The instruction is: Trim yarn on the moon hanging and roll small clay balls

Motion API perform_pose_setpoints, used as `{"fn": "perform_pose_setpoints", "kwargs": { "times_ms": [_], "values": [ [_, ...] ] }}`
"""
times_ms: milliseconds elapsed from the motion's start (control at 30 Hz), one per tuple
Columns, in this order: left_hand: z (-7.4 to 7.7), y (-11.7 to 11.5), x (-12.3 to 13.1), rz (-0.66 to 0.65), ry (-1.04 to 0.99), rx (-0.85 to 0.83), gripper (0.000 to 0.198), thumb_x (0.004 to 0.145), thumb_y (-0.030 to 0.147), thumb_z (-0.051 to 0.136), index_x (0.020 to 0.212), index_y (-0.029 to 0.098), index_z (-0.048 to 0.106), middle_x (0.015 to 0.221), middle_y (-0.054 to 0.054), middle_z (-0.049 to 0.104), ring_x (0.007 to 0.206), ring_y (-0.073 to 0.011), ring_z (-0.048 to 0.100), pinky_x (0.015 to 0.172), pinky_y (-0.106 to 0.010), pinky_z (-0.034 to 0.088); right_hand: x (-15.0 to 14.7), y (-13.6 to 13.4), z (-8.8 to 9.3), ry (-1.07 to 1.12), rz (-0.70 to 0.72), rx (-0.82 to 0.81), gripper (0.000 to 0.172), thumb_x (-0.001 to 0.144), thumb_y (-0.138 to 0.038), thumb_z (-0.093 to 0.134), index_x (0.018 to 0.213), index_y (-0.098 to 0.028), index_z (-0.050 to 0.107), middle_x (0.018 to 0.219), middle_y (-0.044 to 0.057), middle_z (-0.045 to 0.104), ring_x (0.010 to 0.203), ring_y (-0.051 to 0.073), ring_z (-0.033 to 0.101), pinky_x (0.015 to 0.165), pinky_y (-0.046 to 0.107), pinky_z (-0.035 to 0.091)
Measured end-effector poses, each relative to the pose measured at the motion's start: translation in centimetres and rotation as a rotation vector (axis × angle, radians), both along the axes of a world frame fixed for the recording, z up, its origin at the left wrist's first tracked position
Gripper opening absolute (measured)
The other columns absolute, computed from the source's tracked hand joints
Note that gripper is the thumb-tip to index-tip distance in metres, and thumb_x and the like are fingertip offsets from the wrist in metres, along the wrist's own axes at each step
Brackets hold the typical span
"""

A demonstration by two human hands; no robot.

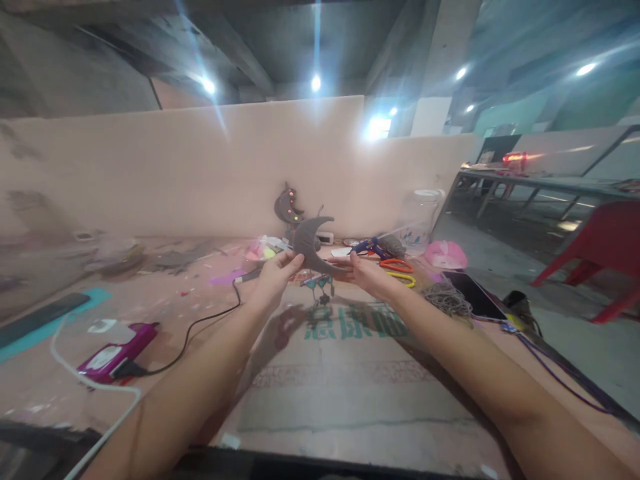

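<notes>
A grey crescent-moon cut-out is held up above the table between both hands. My left hand pinches its lower left part. My right hand grips its lower right tip. Small dark pieces dangle below the crescent. A second grey crescent with coloured dots leans against the back wall just behind it.
Cardboard-covered table. Magenta device with black cable and white cable at left. Orange scissors, blue glue gun, pink item, clear jar, grey cord coil, dark phone at right. Red chair far right.
</notes>
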State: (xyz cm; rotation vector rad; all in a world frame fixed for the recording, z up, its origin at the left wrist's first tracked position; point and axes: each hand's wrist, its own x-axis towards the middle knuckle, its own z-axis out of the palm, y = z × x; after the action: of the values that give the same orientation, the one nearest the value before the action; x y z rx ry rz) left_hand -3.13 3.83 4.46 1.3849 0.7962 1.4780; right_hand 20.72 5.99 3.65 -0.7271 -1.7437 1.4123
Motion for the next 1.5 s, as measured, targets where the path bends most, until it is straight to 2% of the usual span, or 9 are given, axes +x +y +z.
{"fn": "perform_pose_setpoints", "kwargs": {
  "times_ms": [167,367,533,700,900,1067,1167,1300,1500],
  "values": [
    [-0.5,-1.1,-0.3,0.042,-0.001,0.008,0.036,0.073,0.049,0.079,0.083,0.016,0.067,0.088,-0.003,0.071,0.087,-0.0174,0.065,0.09,-0.031,0.047,-0.6,-1.6,1.6,-0.078,-0.088,0.169,0.056,0.087,-0.064,0.059,0.121,-0.021,0.071,0.122,0.01,0.072,0.117,0.027,0.065,0.108,0.048,0.044],
    [-1.1,-1.6,-1.0,0.087,-0.002,0.008,0.035,0.072,0.049,0.079,0.084,0.017,0.069,0.089,-0.002,0.072,0.087,-0.0174,0.064,0.089,-0.029,0.046,-2.7,-4.0,1.7,-0.21,-0.124,0.272,0.031,0.079,-0.043,0.073,0.101,-0.023,0.079,0.107,0.003,0.077,0.11,0.029,0.068,0.108,0.051,0.043],
    [-1.3,-1.8,-1.3,0.104,-0.002,0.019,0.033,0.072,0.048,0.079,0.084,0.019,0.07,0.092,-0.002,0.073,0.091,-0.0185,0.064,0.091,-0.029,0.045,-1.8,-3.9,3.6,-0.182,-0.265,0.33,0.045,0.084,-0.051,0.068,0.115,-0.02,0.072,0.113,0.007,0.075,0.11,0.025,0.067,0.104,0.044,0.047],
    [-1.2,-2.1,-0.7,0.099,-0.003,0.012,0.036,0.068,0.05,0.081,0.079,0.019,0.068,0.084,-0.001,0.072,0.084,-0.0186,0.063,0.084,-0.029,0.046,-1.6,-2.9,7.6,-0.133,-0.428,0.382,0.062,0.087,-0.066,0.057,0.12,-0.015,0.066,0.098,0.008,0.075,0.088,0.018,0.069,0.087,0.033,0.053],
    [-0.8,-2.9,0.0,0.079,0.002,-0.007,0.038,0.065,0.053,0.081,0.076,0.019,0.068,0.083,-0.003,0.073,0.087,-0.0212,0.065,0.088,-0.034,0.047,-4.5,-1.4,11.3,-0.227,-0.435,0.366,0.045,0.083,-0.058,0.067,0.095,-0.015,0.073,0.068,0.001,0.065,0.059,0.012,0.057,0.059,0.025,0.047],
    [-0.8,-3.0,-0.1,0.074,0.021,-0.014,0.039,0.067,0.055,0.079,0.079,0.018,0.07,0.088,-0.005,0.075,0.093,-0.0243,0.066,0.091,-0.037,0.049,-6.0,-1.0,11.8,-0.18,-0.442,0.355,0.028,0.079,-0.041,0.074,0.079,-0.014,0.067,0.065,0.0,0.063,0.055,0.009,0.053,0.053,0.022,0.043],
    [-1.0,-2.5,-0.2,0.049,0.053,-0.005,0.044,0.066,0.057,0.079,0.086,0.018,0.074,0.094,-0.007,0.076,0.096,-0.0259,0.067,0.09,-0.037,0.05,-6.2,-1.4,11.6,-0.131,-0.456,0.375,0.025,0.084,-0.039,0.068,0.078,-0.017,0.059,0.065,-0.003,0.061,0.052,0.008,0.052,0.051,0.021,0.043],
    [-1.1,-1.2,-1.7,0.095,0.091,0.022,0.047,0.072,0.061,0.073,0.089,0.017,0.076,0.094,-0.008,0.076,0.094,-0.0244,0.067,0.09,-0.034,0.05,-6.1,-2.8,11.7,-0.085,-0.449,0.431,0.023,0.091,-0.038,0.061,0.08,-0.019,0.053,0.065,-0.005,0.059,0.044,0.006,0.05,0.044,0.02,0.04],
    [-0.5,2.3,-7.6,0.332,0.12,0.001,0.042,0.074,0.053,0.07,0.094,0.017,0.075,0.078,-0.003,0.072,0.078,-0.0191,0.067,0.081,-0.031,0.052,-4.7,-5.7,12.4,-0.038,-0.365,0.369,0.023,0.089,-0.038,0.066,0.081,-0.019,0.055,0.065,-0.004,0.06,0.043,0.008,0.057,0.04,0.02,0.046]
  ]
}}
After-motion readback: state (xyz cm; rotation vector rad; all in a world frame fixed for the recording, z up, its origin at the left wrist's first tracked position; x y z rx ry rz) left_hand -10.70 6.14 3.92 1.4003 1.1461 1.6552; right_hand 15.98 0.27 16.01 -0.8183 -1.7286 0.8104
